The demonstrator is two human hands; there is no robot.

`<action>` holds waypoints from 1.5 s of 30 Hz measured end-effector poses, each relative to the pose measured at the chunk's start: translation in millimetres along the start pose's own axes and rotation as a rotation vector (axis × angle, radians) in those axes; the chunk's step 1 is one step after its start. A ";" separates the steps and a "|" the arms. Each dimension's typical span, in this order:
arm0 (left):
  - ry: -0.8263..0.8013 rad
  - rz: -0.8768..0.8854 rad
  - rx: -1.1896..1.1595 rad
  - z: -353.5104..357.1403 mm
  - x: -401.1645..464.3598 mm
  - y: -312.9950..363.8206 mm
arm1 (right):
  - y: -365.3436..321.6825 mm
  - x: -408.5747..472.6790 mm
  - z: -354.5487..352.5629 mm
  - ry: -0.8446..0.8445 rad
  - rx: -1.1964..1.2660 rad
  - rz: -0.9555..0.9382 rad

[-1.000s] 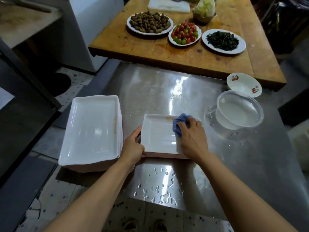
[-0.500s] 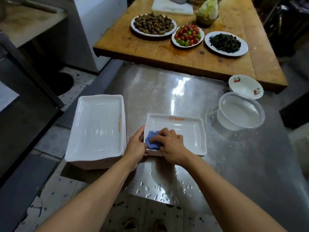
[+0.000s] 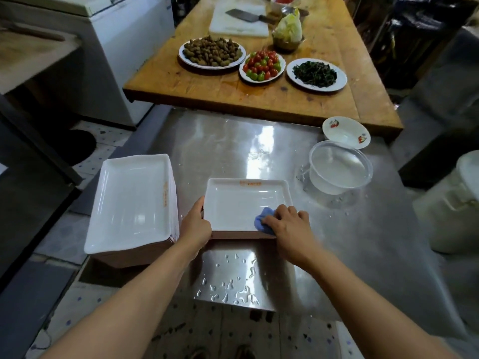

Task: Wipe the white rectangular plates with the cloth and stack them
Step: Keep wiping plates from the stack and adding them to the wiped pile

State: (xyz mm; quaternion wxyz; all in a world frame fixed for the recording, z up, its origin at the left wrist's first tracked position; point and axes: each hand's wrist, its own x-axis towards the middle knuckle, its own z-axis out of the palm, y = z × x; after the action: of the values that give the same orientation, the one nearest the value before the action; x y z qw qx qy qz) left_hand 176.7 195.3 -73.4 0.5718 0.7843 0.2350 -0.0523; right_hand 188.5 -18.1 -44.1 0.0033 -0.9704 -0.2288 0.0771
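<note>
on steel counter (image 3: 363,242): left hand (image 3: 195,224) fingers grip plate (image 3: 241,200); right hand (image 3: 290,229) presses cloth (image 3: 261,221) inside.

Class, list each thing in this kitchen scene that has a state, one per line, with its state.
left hand: gripping the plate's left edge
right hand: pressing the cloth
blue cloth: bunched, at the plate's near right corner
white plate: flat on the steel table
plate stack: piled upright, left of the plate
clear bowl: upright
steel table: wet with droplets

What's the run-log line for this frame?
phase: wiping | left hand: steadies plate | right hand: presses cloth at plate's near-right corner | stack: left of plate | steel table: wet
</note>
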 end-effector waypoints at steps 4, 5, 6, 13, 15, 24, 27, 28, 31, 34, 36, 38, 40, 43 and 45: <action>0.017 0.015 0.169 4.9 -1.0 3.1 | 17.4 -12.8 -4.5 -0.004 -0.030 0.054; 0.024 0.016 0.241 6.3 -1.8 4.2 | 20.0 -14.0 -4.7 -0.002 -0.003 0.059; 0.043 0.028 0.335 8.0 -3.0 5.5 | 22.3 -15.1 -4.5 0.000 0.055 0.070; -0.072 0.406 0.866 43.0 -11.0 21.1 | 40.6 -23.4 -23.2 0.241 0.600 0.291; -0.179 0.434 0.910 57.1 -11.6 22.9 | 46.5 -24.4 -27.9 0.270 0.683 0.323; -0.148 0.458 0.897 60.4 -12.2 13.5 | 36.3 -25.9 -28.7 0.349 0.713 0.304; -0.102 0.446 0.888 47.6 -7.5 17.1 | 23.1 -8.9 -27.6 0.377 0.679 0.246; -0.102 0.436 0.894 44.3 -6.5 16.2 | 18.8 -2.8 -26.7 0.364 0.667 0.237; -0.098 0.424 0.901 36.6 -3.3 9.7 | 5.3 16.7 -23.9 0.320 0.657 0.202; -0.090 0.407 0.833 32.5 0.2 6.4 | -11.9 34.9 -21.9 0.245 0.677 0.212; -0.076 0.413 0.804 31.4 2.1 5.2 | -23.2 42.1 -20.2 0.220 0.767 0.285; -0.068 0.422 0.791 30.6 3.4 3.6 | -29.2 44.7 -15.4 0.226 0.846 0.364; -0.069 0.429 0.778 29.8 4.0 1.3 | -28.2 43.1 -8.2 0.219 0.784 0.435; -0.061 0.443 0.777 29.7 3.0 0.0 | -19.5 38.0 -0.1 0.243 0.530 0.494; -0.033 0.463 0.784 30.1 2.3 0.4 | -18.1 36.3 0.7 0.285 0.516 0.415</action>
State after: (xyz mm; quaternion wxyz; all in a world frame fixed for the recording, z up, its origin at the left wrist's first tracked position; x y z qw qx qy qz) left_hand 184.5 168.2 -84.1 0.2321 0.9724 0.0066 -0.0204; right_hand 212.4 14.2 -49.3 0.2644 -0.9644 0.0028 -0.0046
